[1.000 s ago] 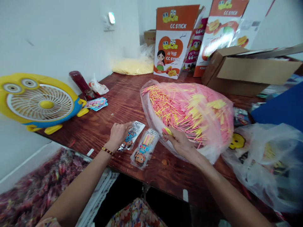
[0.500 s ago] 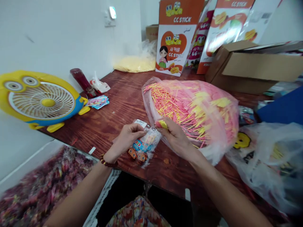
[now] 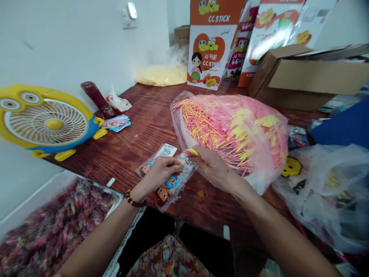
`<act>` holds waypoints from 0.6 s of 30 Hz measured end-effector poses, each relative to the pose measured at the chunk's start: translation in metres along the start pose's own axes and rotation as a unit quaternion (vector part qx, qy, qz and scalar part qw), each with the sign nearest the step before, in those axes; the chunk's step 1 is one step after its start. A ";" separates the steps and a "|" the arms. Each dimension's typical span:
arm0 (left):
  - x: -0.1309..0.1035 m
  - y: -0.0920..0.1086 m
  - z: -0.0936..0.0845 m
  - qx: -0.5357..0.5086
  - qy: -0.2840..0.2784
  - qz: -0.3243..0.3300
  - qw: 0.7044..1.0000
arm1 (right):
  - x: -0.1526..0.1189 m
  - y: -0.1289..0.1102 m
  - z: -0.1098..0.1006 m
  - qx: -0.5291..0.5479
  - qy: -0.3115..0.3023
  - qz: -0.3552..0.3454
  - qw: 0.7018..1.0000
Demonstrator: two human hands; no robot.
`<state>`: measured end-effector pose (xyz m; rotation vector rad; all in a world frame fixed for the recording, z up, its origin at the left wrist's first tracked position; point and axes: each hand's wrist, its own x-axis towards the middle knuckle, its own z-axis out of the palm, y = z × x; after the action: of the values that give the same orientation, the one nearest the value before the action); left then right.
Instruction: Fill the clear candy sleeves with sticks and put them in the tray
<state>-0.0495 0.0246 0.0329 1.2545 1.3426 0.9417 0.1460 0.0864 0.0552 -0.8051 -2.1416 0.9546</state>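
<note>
On the table [image 3: 152, 115], a "CC STICK" box [image 3: 209, 48] is standing.
Left hand [image 3: 160, 171] is now pinching another packet [image 3: 171, 186]; right hand [image 3: 212, 164] is tightly clasping sticks [image 3: 192, 152].

On my remote screen I've got a pale wall [image 3: 72, 50] filling the left, a small wall light [image 3: 132, 10] glowing bright, a corner [image 3: 167, 27] beyond, and here's the red-brown wooden table [image 3: 147, 123] spreading below.

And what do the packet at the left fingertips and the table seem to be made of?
The packet seems glossy, printed plastic film: its margins are see-through and crinkled. The table looks like reddish-brown wood, slightly shiny, from its streaky grain; laminate is possible.
</note>
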 end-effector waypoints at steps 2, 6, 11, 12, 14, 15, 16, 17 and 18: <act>-0.001 -0.001 0.001 -0.003 -0.006 0.010 1.000 | -0.001 0.000 -0.003 0.057 0.042 0.030 0.997; -0.003 0.002 0.005 -0.010 -0.007 0.035 0.999 | -0.002 -0.008 -0.001 0.274 0.131 0.069 0.950; -0.002 0.001 0.016 -0.033 -0.022 0.036 0.999 | 0.004 -0.024 0.014 0.374 0.237 0.059 0.895; -0.002 0.001 0.018 -0.039 -0.025 0.034 0.998 | 0.006 -0.026 0.017 0.370 0.245 0.060 0.894; -0.002 0.001 0.021 -0.051 -0.032 0.028 0.998 | 0.007 -0.028 0.022 0.369 0.246 0.062 0.894; -0.002 0.001 0.022 -0.059 -0.035 0.024 0.997 | 0.007 -0.027 0.025 0.371 0.240 0.062 0.895; -0.003 0.001 0.022 -0.068 -0.037 0.019 0.997 | 0.006 -0.026 0.027 0.375 0.233 0.063 0.895; -0.003 0.001 0.023 -0.078 -0.038 0.014 0.996 | 0.005 -0.024 0.030 0.377 0.226 0.064 0.896; -0.003 0.002 0.023 -0.089 -0.038 0.009 0.995 | 0.003 -0.021 0.032 0.379 0.220 0.067 0.896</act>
<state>-0.0270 0.0196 0.0315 1.1560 1.1630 0.9935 0.1148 0.0642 0.0566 -0.6759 -1.1820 1.3904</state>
